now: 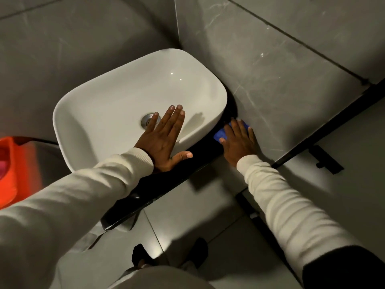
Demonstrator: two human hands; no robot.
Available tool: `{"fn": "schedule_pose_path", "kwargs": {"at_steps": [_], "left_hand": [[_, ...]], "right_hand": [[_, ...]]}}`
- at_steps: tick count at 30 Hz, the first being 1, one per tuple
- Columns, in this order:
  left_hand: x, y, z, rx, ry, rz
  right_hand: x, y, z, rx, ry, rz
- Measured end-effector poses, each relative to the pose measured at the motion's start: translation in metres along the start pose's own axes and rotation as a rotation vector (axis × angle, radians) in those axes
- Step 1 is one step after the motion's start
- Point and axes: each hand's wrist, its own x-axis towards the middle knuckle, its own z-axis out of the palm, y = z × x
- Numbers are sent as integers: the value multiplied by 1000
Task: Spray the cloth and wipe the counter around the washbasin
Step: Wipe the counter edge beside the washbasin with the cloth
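A white washbasin [116, 97] sits on a narrow black counter [158, 188] in a corner of grey tiled walls. My left hand [164, 140] rests flat over the basin's near rim, fingers spread, holding nothing. My right hand [239, 140] presses flat on a blue cloth [220, 133] on the counter strip between the basin's right side and the wall. Most of the cloth is hidden under the hand. No spray bottle is in view.
An orange bucket [12, 170] stands at the left edge. The grey wall [270, 80] closes in right of the cloth. A black-framed panel [325, 130] with a black latch [325, 159] runs along the right. Grey floor tiles and my feet [168, 255] lie below.
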Motion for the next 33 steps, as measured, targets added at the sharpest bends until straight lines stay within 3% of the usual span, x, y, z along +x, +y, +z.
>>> {"fn": "schedule_pose_path", "kwargs": {"at_steps": [2, 6, 9, 12, 16, 22, 25, 29, 33], "left_hand": [[-1, -1, 0, -31, 5, -40], [-3, -1, 0, -95, 29, -134], [-10, -3, 1, -110, 34, -233], [-22, -9, 3, -112, 0, -254], [-56, -31, 2, -112, -10, -272], [-103, -78, -2, -208, -53, -285], [-119, -103, -7, -127, -47, -237], [-142, -118, -4, -26, 38, -208], [-178, -122, 18, -430, 307, -277]], "right_hand": [[4, -13, -2, 54, 10, 108], [3, -29, -1, 81, -41, 93], [-4, -37, -3, 119, -17, 283], [-14, -41, 2, 61, -24, 135], [-20, -54, 2, 131, -19, 312], [-79, -118, 21, 170, 19, 214], [-113, -170, 34, 206, 19, 193], [-157, -234, 48, 242, 12, 166], [-193, -288, 61, 200, -44, 105]]}}
